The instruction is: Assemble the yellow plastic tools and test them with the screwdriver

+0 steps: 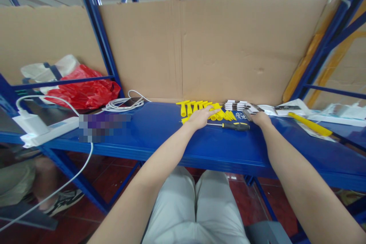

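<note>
Several yellow plastic T-shaped pieces lie in a row on the blue shelf. My left hand rests over the right part of that row, fingers stretched out and partly hiding the pieces. A screwdriver with a black and yellow handle lies in front of them, its shaft pointing left. Small silvery screws are scattered between my hands. My right hand is closed around a flat grey metal piece, beside a stack of small white and dark packets. Its fingertips are partly hidden.
A long yellow-ended tool lies at the right. White cable, a red plastic bag and a power strip are on the left. Cardboard walls the back. Another person's leg shows at lower left.
</note>
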Action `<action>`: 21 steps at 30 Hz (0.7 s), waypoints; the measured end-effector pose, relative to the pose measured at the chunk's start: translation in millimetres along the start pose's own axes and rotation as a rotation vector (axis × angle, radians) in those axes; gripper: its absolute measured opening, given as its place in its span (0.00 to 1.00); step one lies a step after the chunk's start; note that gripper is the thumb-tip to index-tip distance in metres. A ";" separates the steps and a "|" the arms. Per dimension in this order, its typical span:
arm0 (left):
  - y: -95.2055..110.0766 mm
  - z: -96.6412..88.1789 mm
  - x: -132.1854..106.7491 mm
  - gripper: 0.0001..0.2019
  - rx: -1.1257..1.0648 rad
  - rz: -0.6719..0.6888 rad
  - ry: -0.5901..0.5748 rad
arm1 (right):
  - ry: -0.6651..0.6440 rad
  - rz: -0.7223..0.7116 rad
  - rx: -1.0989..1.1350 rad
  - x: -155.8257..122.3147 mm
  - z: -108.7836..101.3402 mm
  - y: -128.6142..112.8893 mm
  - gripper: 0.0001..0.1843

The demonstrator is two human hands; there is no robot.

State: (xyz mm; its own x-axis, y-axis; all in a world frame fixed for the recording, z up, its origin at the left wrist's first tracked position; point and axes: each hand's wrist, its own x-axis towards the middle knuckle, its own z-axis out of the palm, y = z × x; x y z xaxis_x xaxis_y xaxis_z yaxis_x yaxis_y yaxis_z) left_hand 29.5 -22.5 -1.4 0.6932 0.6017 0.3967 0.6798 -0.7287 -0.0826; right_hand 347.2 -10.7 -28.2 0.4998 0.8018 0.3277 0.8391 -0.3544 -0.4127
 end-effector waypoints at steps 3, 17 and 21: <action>0.0 0.7 0.4 0.35 -0.003 -0.001 0.000 | -0.057 0.154 -0.099 -7.9 -4.3 -9.3 0.21; -0.7 2.4 1.1 0.35 0.009 0.010 -0.004 | -0.156 0.054 -0.192 -11.0 -7.9 -13.6 0.30; -0.8 3.4 1.3 0.35 -0.004 0.022 0.003 | -0.125 0.049 -0.189 -12.7 -8.4 -14.8 0.28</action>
State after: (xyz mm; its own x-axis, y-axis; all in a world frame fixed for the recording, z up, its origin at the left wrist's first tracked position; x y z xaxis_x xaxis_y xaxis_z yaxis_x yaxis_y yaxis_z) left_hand 30.7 -20.0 -4.0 0.7073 0.5847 0.3974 0.6634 -0.7432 -0.0872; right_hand 330.2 -19.7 -19.1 0.5205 0.8304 0.1988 0.8455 -0.4689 -0.2554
